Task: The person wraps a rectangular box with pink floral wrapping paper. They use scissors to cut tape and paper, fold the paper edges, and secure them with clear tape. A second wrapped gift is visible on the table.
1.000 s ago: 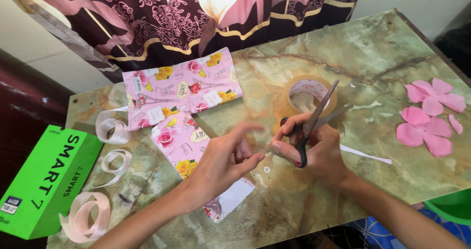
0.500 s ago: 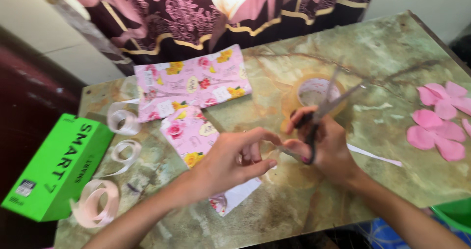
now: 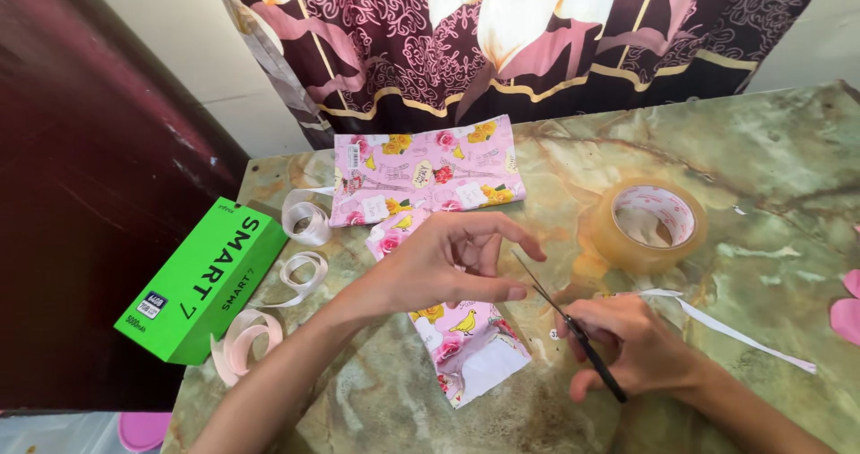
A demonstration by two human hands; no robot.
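My left hand (image 3: 439,266) hovers over a pink flower-patterned paper strip (image 3: 470,342), with thumb and forefinger spread apart. I cannot tell whether anything thin is held between them. My right hand (image 3: 636,346) grips black scissors (image 3: 573,329) near the table's front. Their closed blades point up and left, and the tip lies just at my left thumb. A roll of clear tape (image 3: 649,221) lies flat behind my right hand.
A folded sheet of the same pink paper (image 3: 425,167) lies at the back. A green box (image 3: 202,279) and three ribbon loops (image 3: 307,217) sit at the left edge of the marble table (image 3: 761,158). A white paper strip (image 3: 726,329) and pink petals (image 3: 847,311) lie at the right.
My right hand has come down toward the front edge, away from the tape roll, and the scissors now point up-left. My left hand's pinch has spread apart.
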